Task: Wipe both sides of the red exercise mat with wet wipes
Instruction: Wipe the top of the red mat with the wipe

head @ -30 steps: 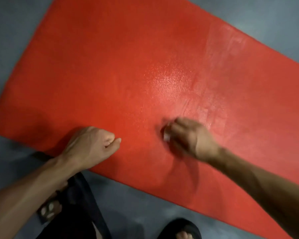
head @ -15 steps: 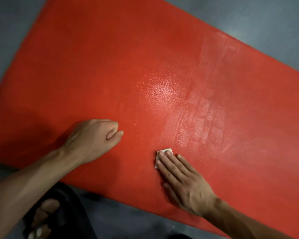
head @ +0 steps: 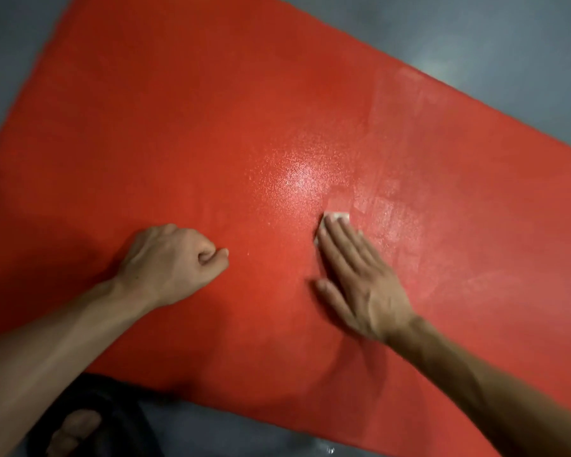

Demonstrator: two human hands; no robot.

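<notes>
**Mia:** How much of the red mat (head: 211, 143) is clean?

**Sam:** It looks like just part of it. The side near the mat's right end is shiny and streaky, like it is wet. The side toward the left end looks dull and dry. So I think a lot of this face is left. The other face has to be done too, and we can't see it.

**Mia:** Where is the wipe?

**Sam:** The wet wipe (head: 337, 216) is under the right hand (head: 360, 285), about in the middle of the mat. The fingers are straight and flat and press it down. Only a bit of white pokes out past the fingertips.

**Mia:** And the other hand?

**Sam:** The left hand (head: 172, 262) is curled in a fist with nothing in it. It rests on the mat close to the near edge.

**Mia:** Which way does the mat lie?

**Sam:** It lies flat on the grey floor (head: 508, 44). Its long way runs left to right, tipping down to the right. Both ends go out of the picture.
</notes>
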